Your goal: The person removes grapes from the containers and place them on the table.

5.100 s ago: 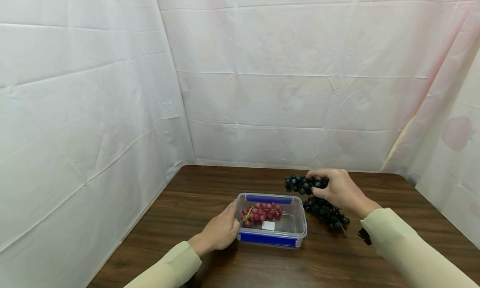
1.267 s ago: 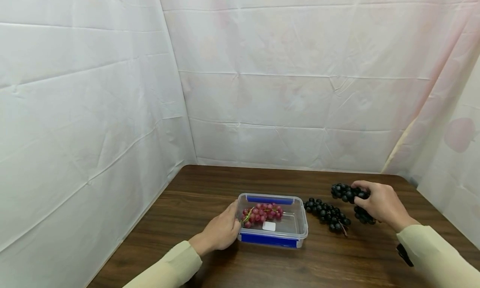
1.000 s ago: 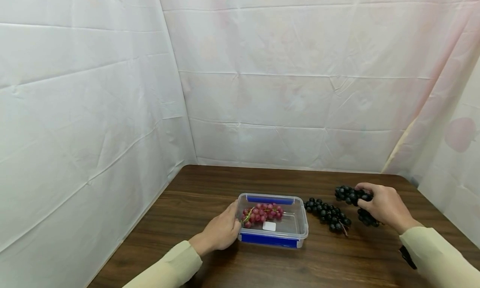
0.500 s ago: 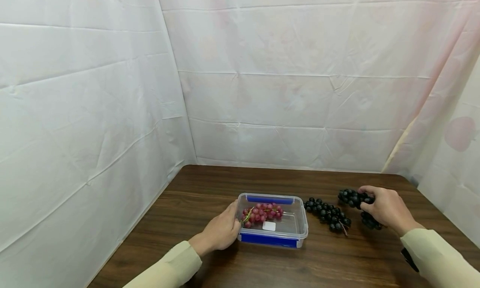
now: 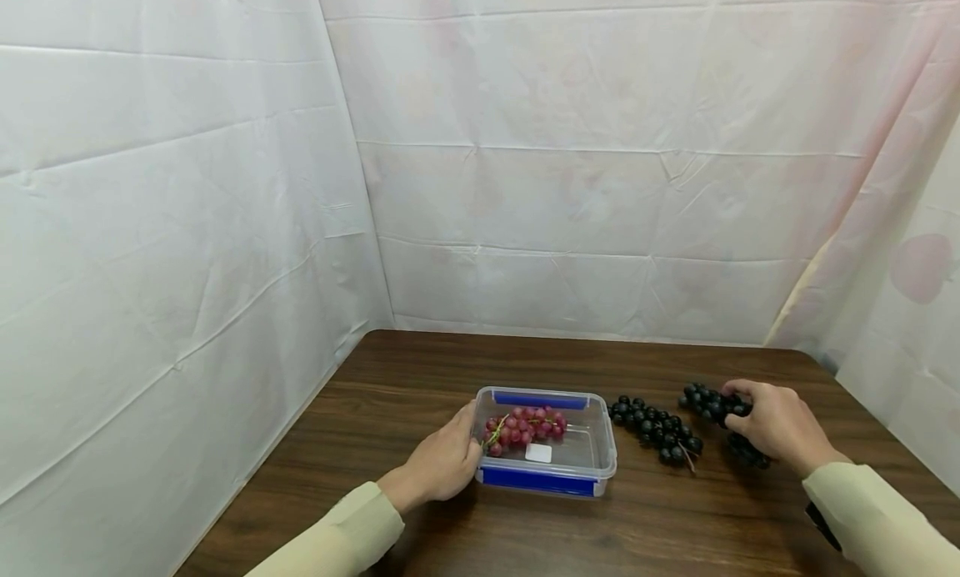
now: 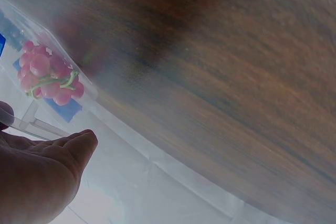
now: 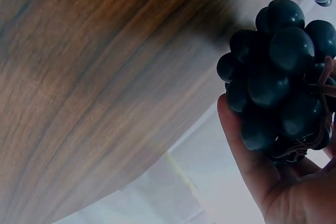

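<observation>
A clear plastic food box (image 5: 577,470) with blue clips stands on the table, holding a bunch of red grapes (image 5: 522,427). My left hand (image 5: 438,460) holds its left side, fingers along the outer wall and thumb at the near corner. In the left wrist view the rim passes beside the fingertips (image 6: 84,142). To the right, my right hand (image 5: 776,427) grips a bunch of black grapes (image 7: 273,82) low at the tabletop; the palm hides part of it. Another black bunch (image 5: 656,429) lies between box and right hand, its stem towards me.
The dark wood-grain table (image 5: 420,368) has rounded far corners. White sheeting (image 5: 562,185) hangs behind it and along both sides. A white square label (image 5: 538,453) shows on the box.
Since the earliest frame my right hand has carried its black grapes rightward from above the other bunch, then lowered them towards the tabletop. The left hand and box have stayed put.
</observation>
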Motion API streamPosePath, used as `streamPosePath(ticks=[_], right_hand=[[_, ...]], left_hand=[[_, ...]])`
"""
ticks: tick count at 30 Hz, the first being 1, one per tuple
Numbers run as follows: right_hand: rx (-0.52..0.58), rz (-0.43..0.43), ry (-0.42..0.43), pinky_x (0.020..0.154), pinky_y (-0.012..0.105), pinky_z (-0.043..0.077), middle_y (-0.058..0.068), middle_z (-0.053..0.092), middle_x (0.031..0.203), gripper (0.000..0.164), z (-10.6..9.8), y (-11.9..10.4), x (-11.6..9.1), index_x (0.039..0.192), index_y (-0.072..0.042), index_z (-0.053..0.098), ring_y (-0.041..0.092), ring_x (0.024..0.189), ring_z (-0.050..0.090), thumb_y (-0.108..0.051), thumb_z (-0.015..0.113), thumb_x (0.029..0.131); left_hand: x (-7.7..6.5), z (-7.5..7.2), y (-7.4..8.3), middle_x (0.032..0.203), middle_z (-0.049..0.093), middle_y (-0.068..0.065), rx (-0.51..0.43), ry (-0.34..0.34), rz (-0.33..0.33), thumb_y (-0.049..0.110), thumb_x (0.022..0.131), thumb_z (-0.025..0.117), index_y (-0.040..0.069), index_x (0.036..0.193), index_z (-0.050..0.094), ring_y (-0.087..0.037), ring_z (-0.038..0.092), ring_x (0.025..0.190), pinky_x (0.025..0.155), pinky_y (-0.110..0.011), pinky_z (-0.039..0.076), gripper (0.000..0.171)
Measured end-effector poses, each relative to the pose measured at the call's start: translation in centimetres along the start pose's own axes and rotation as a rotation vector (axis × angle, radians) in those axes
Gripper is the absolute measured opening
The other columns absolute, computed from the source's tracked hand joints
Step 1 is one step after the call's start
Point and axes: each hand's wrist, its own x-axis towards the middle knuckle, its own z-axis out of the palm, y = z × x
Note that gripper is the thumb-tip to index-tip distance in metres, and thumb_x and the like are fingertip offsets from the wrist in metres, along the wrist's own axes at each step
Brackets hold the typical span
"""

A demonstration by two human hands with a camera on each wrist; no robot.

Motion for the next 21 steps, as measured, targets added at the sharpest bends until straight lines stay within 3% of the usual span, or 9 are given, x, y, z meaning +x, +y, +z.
streamPosePath(ticks=[4, 8, 11, 17, 21], right_hand=[[-0.012, -0.003, -0.027, 0.045, 0.038, 0.043, 0.041, 0.057, 0.129, 0.05, 0.13, 0.29, 0.03, 0.135, 0.0, 0.06, 0.018, 0.047, 0.055, -0.018, 0.074, 0.091], [-0.051, -0.001, -0.06, 0.058, 0.045, 0.051, 0.039, 0.061, 0.123, 0.051, -0.12, 0.62, 0.27, 0.132, 0.001, 0.062, 0.031, 0.072, 0.067, -0.021, 0.078, 0.089], [-0.061, 0.013, -0.084, 0.064, 0.05, 0.052, 0.038, 0.061, 0.124, 0.051, -0.24, 0.78, 0.37, 0.131, 0.001, 0.062, 0.04, 0.087, 0.067, -0.023, 0.079, 0.089], [-0.061, 0.041, -0.124, 0.06, 0.044, 0.05, 0.039, 0.058, 0.128, 0.053, -0.45, 0.78, 0.42, 0.133, 0.002, 0.059, 0.033, 0.081, 0.067, -0.025, 0.077, 0.091], [-0.07, 0.061, -0.148, 0.06, 0.046, 0.05, 0.039, 0.056, 0.13, 0.059, -0.49, 0.85, 0.47, 0.134, 0.003, 0.059, 0.038, 0.084, 0.066, -0.031, 0.077, 0.09]], left_hand=[[-0.04, -0.08, 0.03, 0.164, 0.032, -0.02, 0.018, -0.012, -0.005, 0.019, 0.102, 0.039, -0.003, 0.161, 0.021, -0.032, 0.04, 0.146, 0.116, -0.05, 0.038, 0.065], [-0.04, -0.08, 0.03, 0.164, 0.03, -0.022, 0.027, -0.017, -0.003, 0.018, 0.103, 0.039, -0.004, 0.161, 0.02, -0.032, 0.037, 0.148, 0.117, -0.049, 0.036, 0.066], [-0.05, -0.1, 0.06, 0.164, 0.029, -0.022, 0.023, -0.016, 0.0, 0.018, 0.103, 0.039, -0.004, 0.161, 0.019, -0.031, 0.037, 0.148, 0.117, -0.049, 0.036, 0.066], [-0.06, -0.22, 0.12, 0.164, 0.029, -0.022, 0.013, -0.009, 0.001, 0.018, 0.103, 0.04, -0.005, 0.161, 0.02, -0.032, 0.037, 0.148, 0.117, -0.049, 0.035, 0.066], [-0.07, -0.25, 0.15, 0.164, 0.029, -0.022, 0.007, -0.012, 0.002, 0.018, 0.103, 0.041, -0.005, 0.161, 0.02, -0.032, 0.037, 0.148, 0.117, -0.05, 0.036, 0.066]])
